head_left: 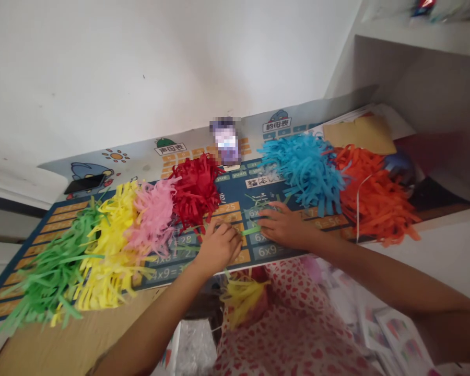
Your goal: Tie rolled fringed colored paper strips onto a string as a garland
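A narrow green paper strip [251, 231] spans the gap between my two hands, above the printed desk mat. My left hand [220, 244] has its fingers curled at the strip's left end, just below a dark red fringed paper bundle [196, 190]. At the other end, the fingers of my right hand [282, 224] close on the strip; their tips are partly hidden. Beyond my right hand lies a blue fringed paper bundle [303, 169]. Thin green scraps [258, 201] are scattered on the mat around both hands.
Pink [152, 214], yellow [112, 250] and green [57, 266] fringed bundles line the left; an orange bundle [376, 193] lies right. A phone [227, 142] stands at the back, and a dark phone-like slab [85, 184] lies far left. Yellow fringe [241, 300] hangs below the desk's front edge.
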The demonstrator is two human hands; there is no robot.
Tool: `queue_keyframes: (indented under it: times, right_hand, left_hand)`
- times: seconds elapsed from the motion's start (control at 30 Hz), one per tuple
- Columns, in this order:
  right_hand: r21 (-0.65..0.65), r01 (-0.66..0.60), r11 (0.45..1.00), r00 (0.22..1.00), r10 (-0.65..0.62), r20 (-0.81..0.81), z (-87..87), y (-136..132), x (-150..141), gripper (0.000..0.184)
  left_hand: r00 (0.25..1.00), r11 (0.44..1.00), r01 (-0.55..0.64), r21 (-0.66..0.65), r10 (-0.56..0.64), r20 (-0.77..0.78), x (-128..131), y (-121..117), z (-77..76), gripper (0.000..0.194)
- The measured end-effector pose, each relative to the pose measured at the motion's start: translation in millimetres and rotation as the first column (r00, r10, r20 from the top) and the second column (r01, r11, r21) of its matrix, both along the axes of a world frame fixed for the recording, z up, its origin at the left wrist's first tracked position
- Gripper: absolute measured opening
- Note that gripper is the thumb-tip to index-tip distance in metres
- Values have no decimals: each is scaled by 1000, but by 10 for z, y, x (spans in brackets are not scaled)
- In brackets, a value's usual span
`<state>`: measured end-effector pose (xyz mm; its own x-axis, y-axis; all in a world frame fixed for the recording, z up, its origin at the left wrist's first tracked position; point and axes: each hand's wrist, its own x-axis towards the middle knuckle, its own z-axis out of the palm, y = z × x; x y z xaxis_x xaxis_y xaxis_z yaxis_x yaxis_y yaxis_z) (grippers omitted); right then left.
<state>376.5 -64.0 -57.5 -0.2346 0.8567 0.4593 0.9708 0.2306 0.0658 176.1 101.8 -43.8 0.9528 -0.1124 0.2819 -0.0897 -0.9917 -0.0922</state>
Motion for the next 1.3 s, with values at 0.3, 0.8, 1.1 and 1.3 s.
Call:
queue_keyframes:
  times: [0.3,0.8,1.1,1.3]
  right_hand:
    - [-116,123,986,981,-139,-135,58,103,-83,13]
    - [-88,85,993,990,-94,-102,-8,240,-72,14]
    - [-70,91,993,992,-84,94,44,77,-210,21]
    - [-111,160,981,974,-175,-141,-56,-59,-23,15]
  left_hand:
    - [996,994,-89,-58,87,-36,111,-41,37,21]
    - [976,981,-193,17,194,-97,167,-121,113,15]
    - [980,966,-188,-175,197,32,-24,-40,-107,15]
    - [959,888,-235,-395,277,53,-115,-20,-211,20]
